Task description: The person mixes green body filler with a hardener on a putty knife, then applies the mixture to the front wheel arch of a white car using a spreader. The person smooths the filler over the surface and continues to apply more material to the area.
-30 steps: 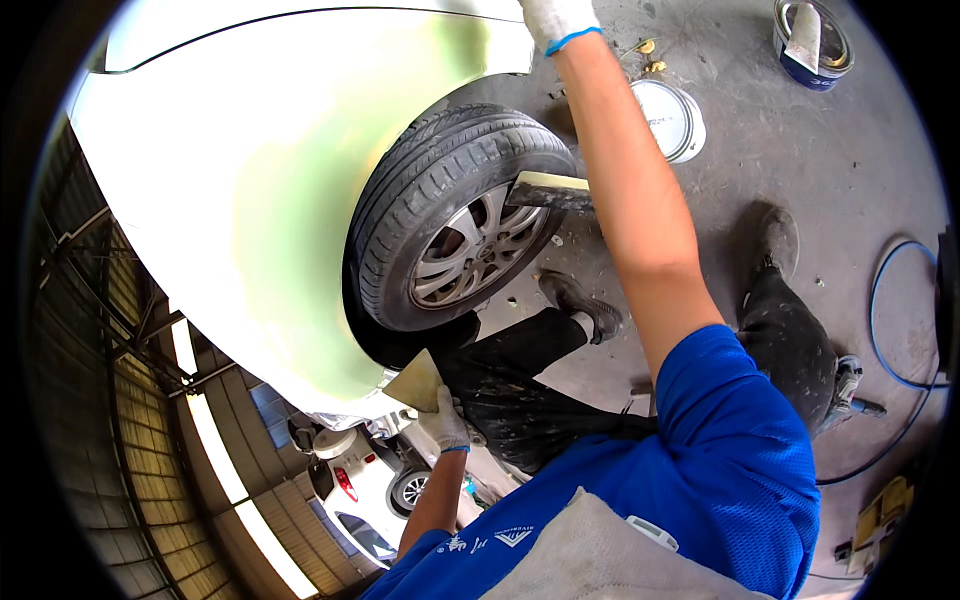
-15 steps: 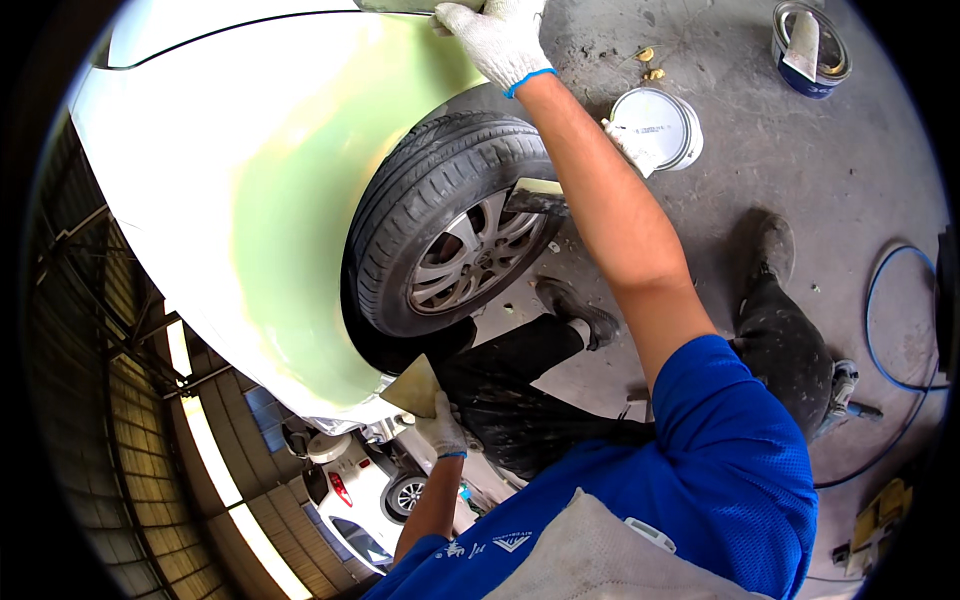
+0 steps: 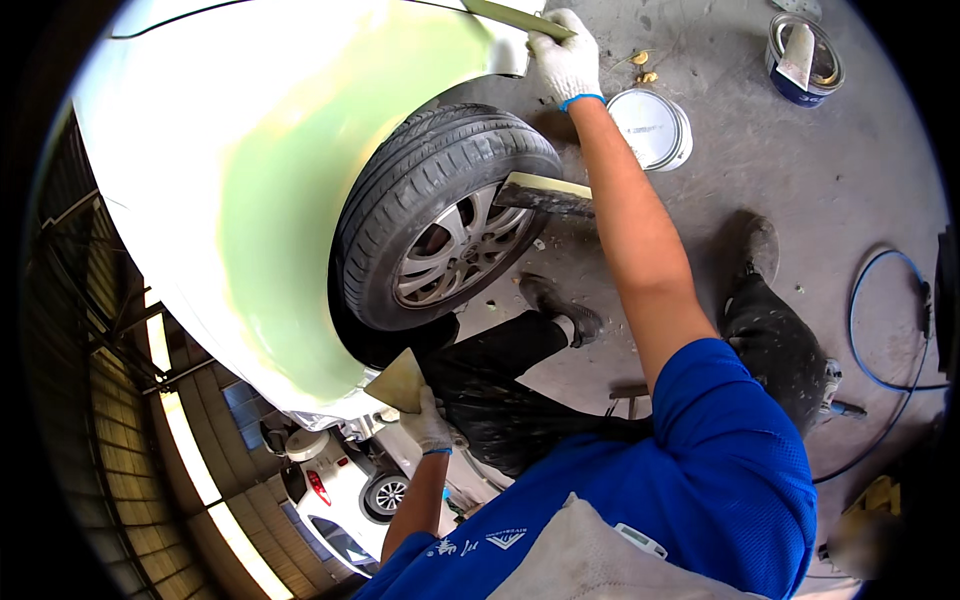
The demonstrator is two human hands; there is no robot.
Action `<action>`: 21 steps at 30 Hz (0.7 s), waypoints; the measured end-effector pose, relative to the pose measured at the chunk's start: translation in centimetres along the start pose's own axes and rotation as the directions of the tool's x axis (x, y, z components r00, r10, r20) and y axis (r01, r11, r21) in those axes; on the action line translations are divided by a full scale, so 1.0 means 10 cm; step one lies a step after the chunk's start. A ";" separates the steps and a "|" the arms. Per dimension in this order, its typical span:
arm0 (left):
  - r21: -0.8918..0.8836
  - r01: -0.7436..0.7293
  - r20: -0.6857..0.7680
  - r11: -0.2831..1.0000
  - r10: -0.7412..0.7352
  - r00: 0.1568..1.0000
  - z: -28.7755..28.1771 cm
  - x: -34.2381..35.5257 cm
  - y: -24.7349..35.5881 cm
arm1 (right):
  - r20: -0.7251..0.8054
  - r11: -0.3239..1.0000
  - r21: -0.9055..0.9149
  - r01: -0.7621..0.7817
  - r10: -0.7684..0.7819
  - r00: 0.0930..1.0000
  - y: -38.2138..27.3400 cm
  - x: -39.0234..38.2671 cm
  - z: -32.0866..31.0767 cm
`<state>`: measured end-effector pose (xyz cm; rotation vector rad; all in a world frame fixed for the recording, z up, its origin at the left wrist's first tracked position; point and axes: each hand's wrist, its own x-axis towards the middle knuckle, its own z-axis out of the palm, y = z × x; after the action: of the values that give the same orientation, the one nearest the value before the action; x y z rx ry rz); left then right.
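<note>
My gloved right hand (image 3: 565,60) grips a long olive-green flat spreader (image 3: 515,18) at the upper edge of the car's white fender (image 3: 160,130), which has a broad pale-green patch (image 3: 260,260) around the wheel arch. Below it, my gloved left hand (image 3: 425,425) holds a yellowish triangular plate (image 3: 397,385) beside the bumper. The tyre (image 3: 390,240) and alloy rim sit in the arch. A long pale-topped, dark-bottomed block (image 3: 540,190) lies across the rim, partly hidden behind my right forearm.
A white-lidded pail (image 3: 645,125) and an open dark-blue can (image 3: 805,70) with a scraper on it stand on the concrete floor (image 3: 700,230). A blue hose (image 3: 855,310) loops at right. My legs and boots are below. Another white car (image 3: 340,480) is behind, lower left.
My right hand went left across the fender, then back to the right, now lower than at first with the spreader in sight. The whole view has shifted slightly. My left hand keeps its hold.
</note>
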<state>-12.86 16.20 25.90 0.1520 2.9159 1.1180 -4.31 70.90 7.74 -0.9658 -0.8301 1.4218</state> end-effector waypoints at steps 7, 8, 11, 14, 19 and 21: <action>-0.042 -0.019 0.015 0.999 0.020 1.000 -0.08 -0.01 -0.07 | -0.442 0.990 -0.133 -0.045 -0.019 0.897 1.18 -0.10 -0.51; -0.055 -0.008 0.011 0.998 0.008 1.000 -0.12 -0.06 -0.09 | -0.487 0.998 0.042 -0.038 0.053 0.872 1.18 -0.13 -0.47; -0.113 0.043 -0.030 0.993 -0.046 0.998 -0.39 -0.20 -0.39 | -0.313 0.822 0.514 -0.245 0.445 0.839 0.66 -0.70 -0.14; -0.121 0.038 -0.001 0.992 -0.038 0.999 -0.55 -0.23 -0.46 | -0.194 0.881 0.433 -0.192 0.299 0.934 0.32 -0.98 -0.02; -0.285 0.001 0.055 0.959 0.016 0.998 -0.73 -0.39 -0.73 | -0.043 0.882 0.413 -0.229 0.270 0.962 -0.39 -1.80 -0.01; -0.350 0.012 0.121 0.937 0.032 0.992 -0.77 -0.34 -0.80 | -0.016 0.931 0.302 -0.203 0.218 0.976 -0.48 -2.12 -0.11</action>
<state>-10.49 4.81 26.16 0.2208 2.5580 1.5440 -1.54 50.16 13.62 -0.8704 -0.4646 1.6462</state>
